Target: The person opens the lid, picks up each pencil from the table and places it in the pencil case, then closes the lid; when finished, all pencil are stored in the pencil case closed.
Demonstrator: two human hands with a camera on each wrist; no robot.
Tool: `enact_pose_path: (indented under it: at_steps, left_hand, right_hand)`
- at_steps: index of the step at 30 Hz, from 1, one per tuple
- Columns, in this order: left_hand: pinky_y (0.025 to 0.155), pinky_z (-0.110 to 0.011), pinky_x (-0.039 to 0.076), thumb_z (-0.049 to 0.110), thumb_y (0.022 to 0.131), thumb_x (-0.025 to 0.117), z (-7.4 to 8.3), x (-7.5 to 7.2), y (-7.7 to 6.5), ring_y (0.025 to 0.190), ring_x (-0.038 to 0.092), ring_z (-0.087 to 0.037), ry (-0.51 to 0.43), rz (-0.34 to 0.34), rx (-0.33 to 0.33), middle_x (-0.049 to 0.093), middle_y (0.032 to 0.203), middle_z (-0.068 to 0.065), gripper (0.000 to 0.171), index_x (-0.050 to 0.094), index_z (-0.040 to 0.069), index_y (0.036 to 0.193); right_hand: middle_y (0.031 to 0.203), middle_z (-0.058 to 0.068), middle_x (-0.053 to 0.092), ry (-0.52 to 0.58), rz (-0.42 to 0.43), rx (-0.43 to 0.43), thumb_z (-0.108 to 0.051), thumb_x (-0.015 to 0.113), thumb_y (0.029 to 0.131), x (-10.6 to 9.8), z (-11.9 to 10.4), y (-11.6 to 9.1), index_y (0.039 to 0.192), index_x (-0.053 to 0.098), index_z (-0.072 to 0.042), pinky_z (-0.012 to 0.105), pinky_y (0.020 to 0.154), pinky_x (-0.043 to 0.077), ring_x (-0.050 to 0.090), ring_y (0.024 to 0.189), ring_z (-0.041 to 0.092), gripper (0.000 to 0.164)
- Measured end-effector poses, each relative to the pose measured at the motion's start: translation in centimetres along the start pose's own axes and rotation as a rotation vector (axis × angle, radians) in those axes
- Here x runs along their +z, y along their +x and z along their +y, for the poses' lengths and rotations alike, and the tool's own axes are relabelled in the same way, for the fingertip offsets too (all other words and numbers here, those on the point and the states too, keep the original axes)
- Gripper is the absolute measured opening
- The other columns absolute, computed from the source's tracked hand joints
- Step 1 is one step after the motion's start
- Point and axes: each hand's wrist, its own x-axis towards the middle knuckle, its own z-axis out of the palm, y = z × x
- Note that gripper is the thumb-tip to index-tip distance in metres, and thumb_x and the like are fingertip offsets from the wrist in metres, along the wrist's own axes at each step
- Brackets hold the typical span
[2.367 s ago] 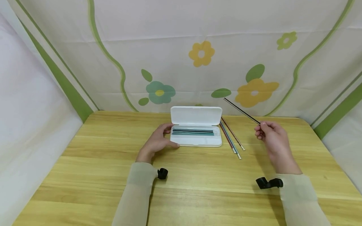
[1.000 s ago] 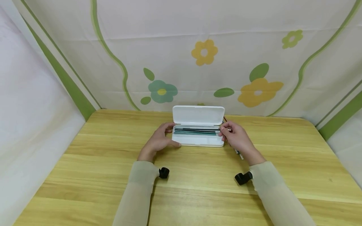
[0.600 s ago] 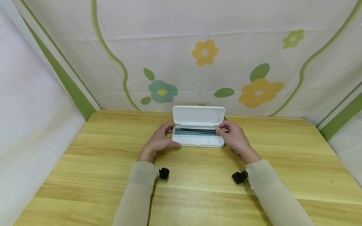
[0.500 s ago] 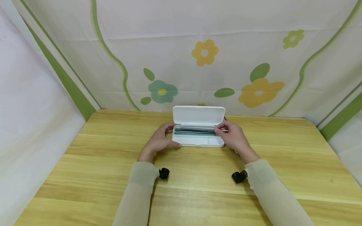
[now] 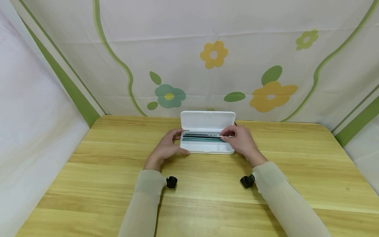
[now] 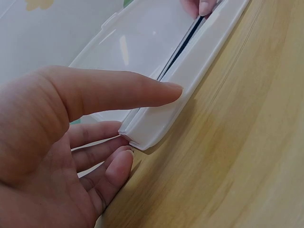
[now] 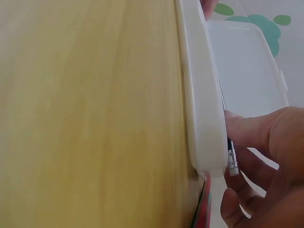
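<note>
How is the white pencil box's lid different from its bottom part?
The lid stands tipped up, but the bottom part lies flat on the table.
The lid's inside looks plain and bare, while the bottom part has pencils in it.
The lid is farther from the person, and the bottom part is nearer.
Both are white, long and narrow, with rounded corners.

In has swung the right hand [image 5: 240, 141], its dark pencil [image 7: 232, 160] brought down from well out right to the white case [image 5: 204, 147]!
</note>
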Motion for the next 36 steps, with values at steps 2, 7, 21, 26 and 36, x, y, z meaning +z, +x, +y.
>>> enact_pose_path:
  at_steps: [2, 7, 21, 26, 36]
  left_hand:
    - [0.124, -0.052, 0.040, 0.009, 0.076, 0.094, 0.0, 0.0, 0.0, 0.143, 0.047, -0.031, 0.000, 0.000, 0.000, 0.052, 0.157, -0.007, 0.092, 0.051, 0.017, 0.157]
    - [0.124, -0.053, 0.040, 0.010, 0.077, 0.094, -0.1, 0.0, 0.0, 0.144, 0.047, -0.031, 0.001, 0.002, 0.000, 0.052, 0.158, -0.007, 0.091, 0.051, 0.018, 0.157]
    - [0.125, -0.053, 0.039, 0.010, 0.077, 0.094, 0.0, 0.0, 0.0, 0.145, 0.046, -0.031, -0.010, 0.000, -0.010, 0.051, 0.158, -0.007, 0.093, 0.050, 0.018, 0.158]
    - [0.124, -0.053, 0.039, 0.009, 0.076, 0.094, 0.0, 0.0, 0.0, 0.144, 0.046, -0.031, -0.007, 0.003, -0.012, 0.051, 0.157, -0.008, 0.092, 0.051, 0.018, 0.158]
    - [0.124, -0.053, 0.039, 0.009, 0.076, 0.094, 0.0, 0.0, 0.0, 0.143, 0.046, -0.031, -0.009, 0.003, -0.007, 0.051, 0.156, -0.007, 0.092, 0.051, 0.017, 0.157]
  right_hand:
    - [0.107, 0.011, 0.078, 0.000, 0.000, -0.007, -0.011, 0.078, 0.098, 0.1, 0.0, 0.2, 0.105, 0.083, -0.011, 0.040, 0.090, 0.049, 0.065, 0.102, 0.030, 0.009]
    - [0.105, 0.011, 0.078, 0.013, -0.002, -0.009, -0.009, 0.078, 0.097, 0.4, 0.0, 0.3, 0.103, 0.084, -0.010, 0.037, 0.089, 0.047, 0.063, 0.100, 0.030, 0.008]
    - [0.106, 0.011, 0.077, -0.043, -0.026, -0.022, -0.004, 0.075, 0.098, 0.8, -0.4, 0.7, 0.103, 0.084, -0.010, 0.041, 0.091, 0.051, 0.064, 0.098, 0.028, 0.011]
    - [0.110, 0.012, 0.077, -0.067, -0.028, -0.023, -0.003, 0.074, 0.098, 1.0, -0.6, 0.8, 0.104, 0.084, -0.010, 0.046, 0.094, 0.053, 0.065, 0.100, 0.029, 0.014]
    - [0.119, 0.014, 0.077, -0.076, -0.011, 0.003, -0.006, 0.074, 0.099, 1.0, -0.7, 0.6, 0.106, 0.086, -0.010, 0.052, 0.102, 0.054, 0.067, 0.110, 0.033, 0.015]
